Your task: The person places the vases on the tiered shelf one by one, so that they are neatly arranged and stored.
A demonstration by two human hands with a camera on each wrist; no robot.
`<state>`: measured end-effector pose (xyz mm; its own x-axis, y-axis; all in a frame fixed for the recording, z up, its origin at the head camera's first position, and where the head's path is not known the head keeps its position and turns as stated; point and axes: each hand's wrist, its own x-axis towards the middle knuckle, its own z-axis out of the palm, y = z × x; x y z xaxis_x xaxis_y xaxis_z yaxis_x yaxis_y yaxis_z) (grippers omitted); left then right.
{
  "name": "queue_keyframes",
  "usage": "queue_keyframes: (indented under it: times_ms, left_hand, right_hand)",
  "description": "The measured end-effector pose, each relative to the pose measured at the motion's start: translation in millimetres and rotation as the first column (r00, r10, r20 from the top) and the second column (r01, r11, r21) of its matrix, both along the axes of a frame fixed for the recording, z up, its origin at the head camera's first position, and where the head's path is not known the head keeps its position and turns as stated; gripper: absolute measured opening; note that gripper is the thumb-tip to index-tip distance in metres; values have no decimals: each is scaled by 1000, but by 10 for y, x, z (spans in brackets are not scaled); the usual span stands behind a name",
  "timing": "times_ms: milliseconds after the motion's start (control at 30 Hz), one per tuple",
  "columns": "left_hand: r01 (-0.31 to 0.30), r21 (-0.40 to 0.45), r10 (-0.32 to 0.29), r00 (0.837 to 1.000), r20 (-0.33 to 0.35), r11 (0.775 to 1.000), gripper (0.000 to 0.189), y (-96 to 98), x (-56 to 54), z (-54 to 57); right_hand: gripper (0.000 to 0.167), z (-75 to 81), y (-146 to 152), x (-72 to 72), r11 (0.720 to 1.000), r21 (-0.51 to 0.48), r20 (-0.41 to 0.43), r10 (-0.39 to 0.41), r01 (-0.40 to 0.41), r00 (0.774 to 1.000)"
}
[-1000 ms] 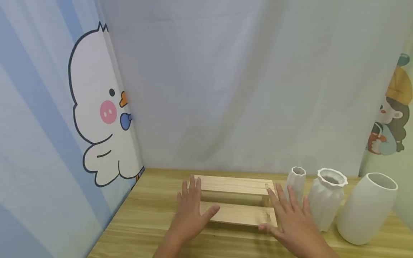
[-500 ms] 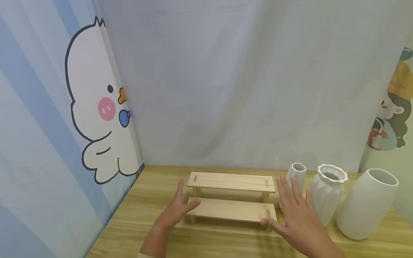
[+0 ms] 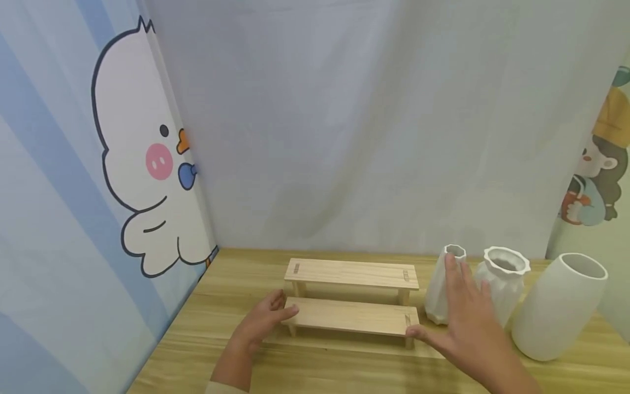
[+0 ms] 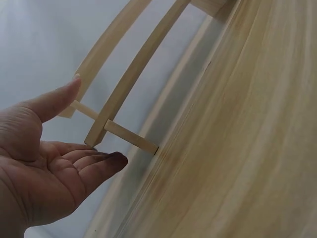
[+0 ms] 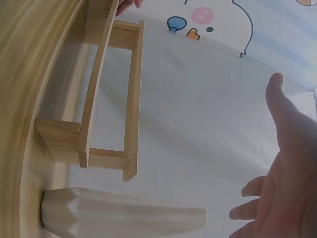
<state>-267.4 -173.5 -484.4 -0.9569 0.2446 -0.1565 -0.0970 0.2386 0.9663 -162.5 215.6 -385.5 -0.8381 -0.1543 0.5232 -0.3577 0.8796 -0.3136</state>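
On the table (image 3: pixel 206 323) stands the two-tier stand (image 3: pixel 351 317), white vases (image 3: pixel 558 312) to its right. The left hand (image 3: pixel 258 324) is at its left end, the right hand (image 3: pixel 465 323) before the vases, thumbs and fingers parted, gripping nothing; looks like lining-up, calling for even contact.

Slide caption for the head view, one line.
Left hand beside a two-tier wooden stand, right hand near three white vases.

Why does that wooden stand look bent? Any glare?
Left wrist view: the wooden stand bows, likely lens distortion, and one fingertip looks very dark; right wrist view: pale glare at the right edge, near the right hand; head view: soft light, stand straight.
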Motion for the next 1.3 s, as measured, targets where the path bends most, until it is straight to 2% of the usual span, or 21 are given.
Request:
queue_keyframes:
  times_ms: [233,300,433,500,567,667,767,900,1100,1300]
  left_hand:
    - [26,-8,-26,1000,-17,1000,86,80,-43,-44]
    - [16,-2,-16,1000,-21,1000,84,112,-45,-51]
    - [-7,3,8,999,-33,1000,80,156,-46,-78]
    - [-18,-6,18,999,-38,1000,78,163,-47,-94]
    - [-35,-23,34,999,-41,999,76,158,-46,-109]
    - [-65,-50,62,997,-48,997,72,134,-37,-120]
    - [-82,-53,79,995,-55,995,70,108,-36,-126]
    - [-73,-29,71,996,-49,997,69,97,-36,-123]
    - [-72,-33,71,996,-45,997,68,89,-26,-110]
    - [-71,-33,70,997,-44,997,67,97,-26,-103]
  right_hand:
    - [139,105,235,23,993,-99,-61,-67,61,996]
    - [139,150,324,26,989,-124,-85,-96,85,992]
    - [136,236,531,35,965,-207,-70,-181,163,981]
    - [134,274,638,45,938,-269,-47,-238,217,970]
    - [132,297,739,50,900,-338,-22,-301,276,954]
    - [130,321,869,40,827,-452,-6,-377,334,926]
    - [126,331,1003,4,758,-546,-11,-433,357,902]
    - [123,331,1191,-51,680,-622,18,-484,389,875]
    - [122,292,1392,-125,596,-657,116,-525,462,843]
    - [117,206,1542,-186,548,-656,208,-529,519,822]
